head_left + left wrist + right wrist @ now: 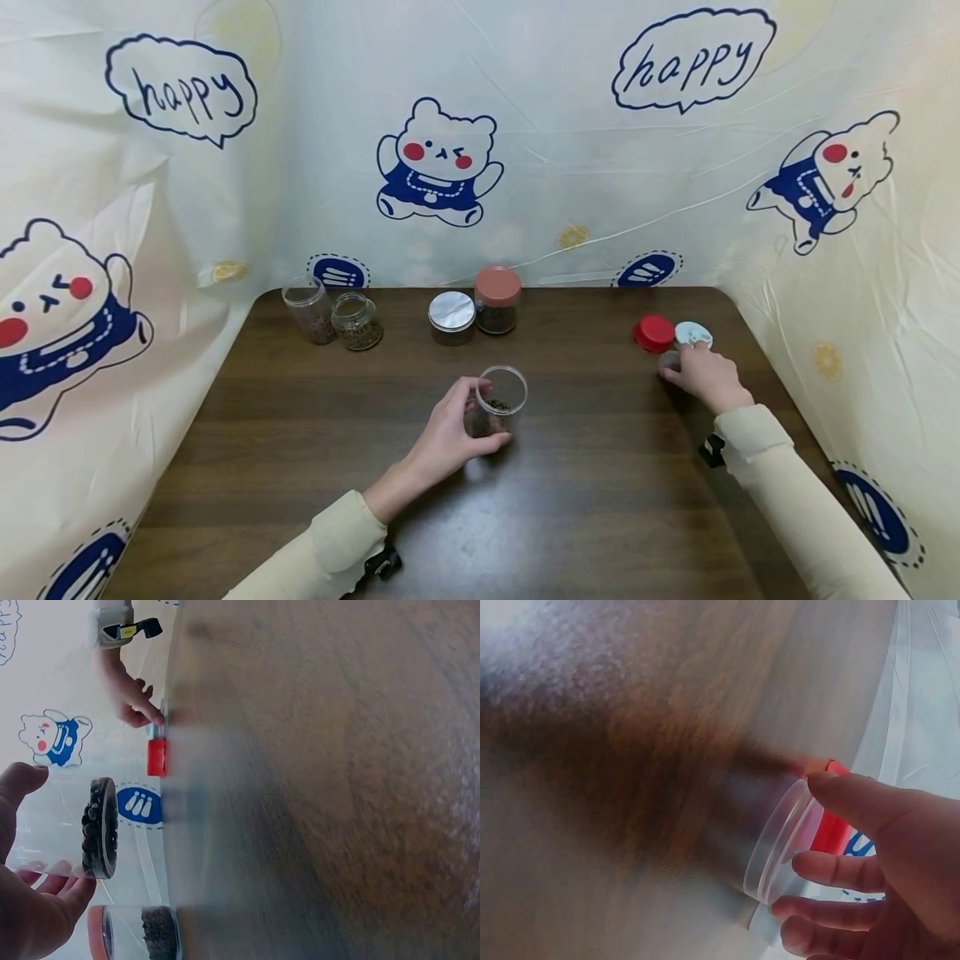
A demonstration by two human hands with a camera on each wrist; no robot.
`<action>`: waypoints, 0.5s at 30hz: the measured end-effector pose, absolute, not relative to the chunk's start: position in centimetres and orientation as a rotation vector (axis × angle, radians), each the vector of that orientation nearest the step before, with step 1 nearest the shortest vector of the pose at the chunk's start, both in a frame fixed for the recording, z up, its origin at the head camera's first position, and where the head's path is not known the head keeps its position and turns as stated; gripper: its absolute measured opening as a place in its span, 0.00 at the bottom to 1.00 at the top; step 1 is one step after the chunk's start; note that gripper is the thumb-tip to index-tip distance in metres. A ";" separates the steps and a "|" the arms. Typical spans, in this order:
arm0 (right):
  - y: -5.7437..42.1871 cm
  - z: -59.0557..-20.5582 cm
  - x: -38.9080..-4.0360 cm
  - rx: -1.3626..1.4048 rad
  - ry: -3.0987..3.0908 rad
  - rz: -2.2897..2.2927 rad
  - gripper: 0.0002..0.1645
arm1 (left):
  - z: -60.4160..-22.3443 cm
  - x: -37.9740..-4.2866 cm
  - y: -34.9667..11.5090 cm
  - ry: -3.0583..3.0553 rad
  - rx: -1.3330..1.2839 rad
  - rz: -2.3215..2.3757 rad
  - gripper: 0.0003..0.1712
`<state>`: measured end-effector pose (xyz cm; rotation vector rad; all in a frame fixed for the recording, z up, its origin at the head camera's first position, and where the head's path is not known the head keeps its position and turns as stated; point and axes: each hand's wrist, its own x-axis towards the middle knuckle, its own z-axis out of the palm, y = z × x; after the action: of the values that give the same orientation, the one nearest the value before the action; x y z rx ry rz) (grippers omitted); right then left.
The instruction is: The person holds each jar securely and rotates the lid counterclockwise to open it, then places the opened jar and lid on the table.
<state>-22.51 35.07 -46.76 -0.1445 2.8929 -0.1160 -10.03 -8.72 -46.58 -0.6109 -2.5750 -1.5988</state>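
My left hand [450, 425] grips a clear jar [504, 392] around its side, over the middle of the table. Dark grains cover the jar's bottom, and its mouth has no lid on it. In the left wrist view the jar [56, 825] lies sideways in the picture, between thumb and fingers. At the right of the table, my right hand [708, 377] holds a translucent plastic lid [780, 840] by its edge, thumb on one side and fingers on the other. Just beyond this hand sit a red lid [654, 333] and a light blue lid [693, 333].
At the back left stand a tall open jar [309, 308] and a shorter open jar [357, 321], both partly filled. Back centre holds a silver-lidded jar [452, 317] beside a pink-lidded jar [497, 300]. Printed cloth [555, 167] walls the brown table [300, 467] at back and sides.
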 end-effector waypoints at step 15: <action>34.0 -46.1 -21.4 -0.224 2.994 -0.099 0.31 | -46.4 -9.9 -9.0 -2.583 -0.553 -1.609 0.37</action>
<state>-21.36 34.05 -46.05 -0.2241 2.9944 -0.0993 -9.86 -9.00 -46.43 -0.5532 -2.5832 -1.6087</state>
